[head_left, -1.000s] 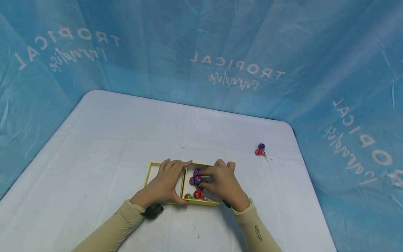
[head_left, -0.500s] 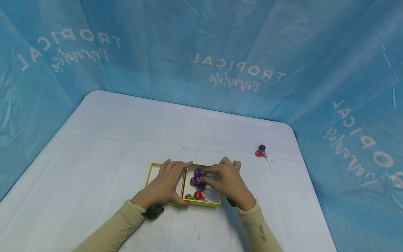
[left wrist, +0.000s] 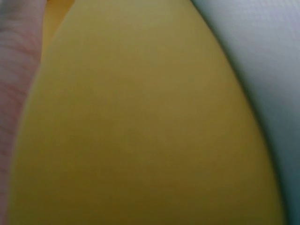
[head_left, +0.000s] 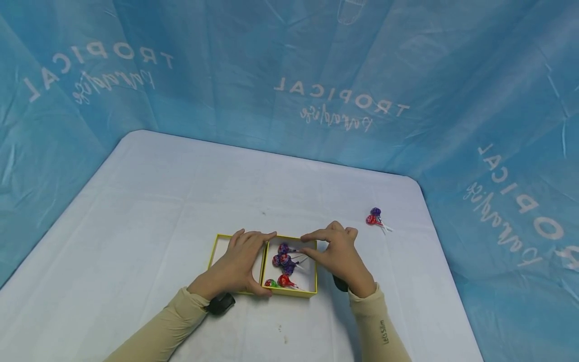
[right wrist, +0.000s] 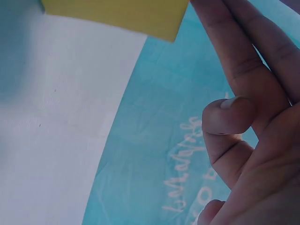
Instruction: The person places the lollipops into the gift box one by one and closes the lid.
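Note:
In the head view my left hand [head_left: 239, 261] spans the yellow-edged box [head_left: 289, 292], thumb at its near wall and fingertips at its far rim, gripping it. The right half of the box holds several purple-wrapped lollipops [head_left: 284, 259], a red lollipop [head_left: 285, 280] and a green one [head_left: 270, 283]. Over the right rim, my right hand [head_left: 336, 251] has thumb and index finger apart, near the ends of the lollipop sticks, with nothing seen between them. The left wrist view is filled by the yellow box wall [left wrist: 145, 112]. The right wrist view shows the box corner [right wrist: 122, 16] beyond the fingers.
On the white table [head_left: 149, 201], a purple lollipop [head_left: 375, 211] and a red lollipop [head_left: 372, 219] lie together to the right, sticks crossing. The left half of the box [head_left: 220, 246] is partly under my left hand. A blue curtain [head_left: 226, 65] surrounds the table.
My right hand has drawn back to the right and its fingers have parted from the lollipop sticks. The purple lollipops stay in the box. The left hand keeps its place.

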Demonstrator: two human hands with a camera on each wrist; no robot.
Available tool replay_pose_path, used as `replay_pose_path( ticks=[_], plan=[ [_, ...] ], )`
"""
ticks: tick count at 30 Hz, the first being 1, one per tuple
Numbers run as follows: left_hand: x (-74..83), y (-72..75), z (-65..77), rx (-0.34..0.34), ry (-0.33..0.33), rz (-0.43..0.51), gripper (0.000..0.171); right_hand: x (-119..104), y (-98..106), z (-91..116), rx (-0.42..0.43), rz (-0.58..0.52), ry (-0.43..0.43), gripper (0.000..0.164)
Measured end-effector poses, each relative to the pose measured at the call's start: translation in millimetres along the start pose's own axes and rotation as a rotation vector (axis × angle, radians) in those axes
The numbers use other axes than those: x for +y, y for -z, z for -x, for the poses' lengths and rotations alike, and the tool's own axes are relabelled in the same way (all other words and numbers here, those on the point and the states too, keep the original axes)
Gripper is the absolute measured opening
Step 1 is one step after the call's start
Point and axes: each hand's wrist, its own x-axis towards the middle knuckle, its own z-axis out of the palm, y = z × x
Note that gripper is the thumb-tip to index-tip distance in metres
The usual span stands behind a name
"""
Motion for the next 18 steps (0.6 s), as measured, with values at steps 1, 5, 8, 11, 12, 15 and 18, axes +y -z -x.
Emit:
replay_pose_path(
  ticks=[1, 5, 8, 11, 12, 15, 18],
  plan=[
    [0.0, -0.1, 0.0, 0.001, 0.0, 0.001, 0.13, 1.4, 0.6, -0.1, 0.005, -0.007, -0.004, 0.022],
    [0.2, -0.4, 0.0, 0.004, -0.001, 0.0, 0.13, 6.4, 2.3, -0.7, 0.013, -0.03, -0.019, 0.021],
    [0.4, -0.8, 0.0, 0.001, 0.0, 0.003, 0.13, 8.7, 3.3, -0.9, 0.009, -0.032, -0.039, 0.021],
    [0.5, -1.1, 0.0, 0.0, 0.002, 0.004, 0.13, 10.4, 4.9, -1.0, 0.01, -0.026, -0.061, 0.021],
    [0.6, -1.1, 0.0, 0.001, 0.002, 0.006, 0.13, 10.8, 5.5, -1.1, 0.01, -0.024, -0.069, 0.021],
    [0.5, -1.0, -0.1, 0.004, 0.001, 0.002, 0.131, 12.4, 7.7, -1.5, 0.01, -0.025, -0.084, 0.021],
    [0.5, -0.7, 0.0, 0.005, 0.0, 0.0, 0.13, 14.0, 9.6, -1.9, 0.004, -0.026, -0.098, 0.022]
  ],
)
